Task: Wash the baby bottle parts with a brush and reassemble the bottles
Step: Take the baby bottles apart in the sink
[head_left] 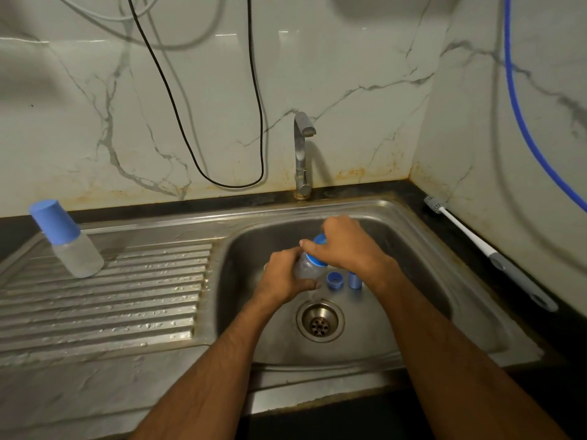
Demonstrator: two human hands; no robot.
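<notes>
two bare forearms reach in from the near edge, over the sink (413,217). the left hand (282,277) wraps around the clear body of a baby bottle (306,265), held tilted above the basin, and the right hand (343,246) closes over its blue collar (320,249), seemingly twisting it, though the fingers hide which way. the hands are close together, both clamped on the same bottle. just below them a loose blue ring (335,280) and a small blue cap (354,279) sit on the basin floor, near the drain (320,320). a second bottle (68,239) with its blue cover on stands on the wet drainboard (127,296), and the brush (486,252) lies untouched on the counter to the right. wet plastic may slip in the grip; a dropped bottle could knock the small parts toward the drain. a crooked thread would leak.
</notes>
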